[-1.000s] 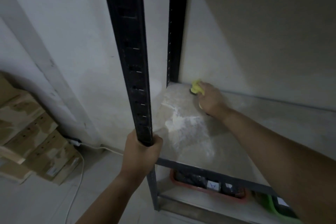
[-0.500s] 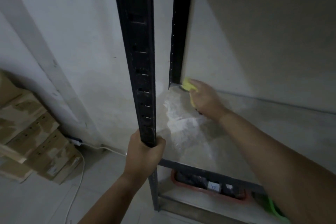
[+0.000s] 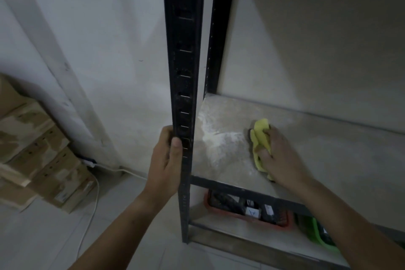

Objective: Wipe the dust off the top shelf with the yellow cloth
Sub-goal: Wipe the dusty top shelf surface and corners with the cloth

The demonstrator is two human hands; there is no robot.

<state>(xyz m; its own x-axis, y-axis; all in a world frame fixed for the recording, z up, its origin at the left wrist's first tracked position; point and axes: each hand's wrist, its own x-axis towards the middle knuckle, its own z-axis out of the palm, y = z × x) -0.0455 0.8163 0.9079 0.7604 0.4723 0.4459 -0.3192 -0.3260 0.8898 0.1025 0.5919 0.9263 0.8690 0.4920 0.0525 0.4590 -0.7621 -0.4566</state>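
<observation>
The right hand (image 3: 278, 155) has drawn the cloth (image 3: 260, 138) off the back corner. Both now sit nearer the front (right of the dust (image 3: 221, 144)).

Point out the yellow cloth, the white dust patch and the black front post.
yellow cloth (image 3: 260, 127): head view, on its exposed upper fold.
dust patch (image 3: 221, 143): head view, on the middle of the white smear.
front post (image 3: 183, 50): head view, on its slotted face, midway up.

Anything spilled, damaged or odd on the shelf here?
Yes: a white powdery patch lies on the top shelf, between the black post and the yellow cloth under the right hand. It is far brighter than the grey surface around it, like spilled powder. Nothing looks damaged.
</observation>
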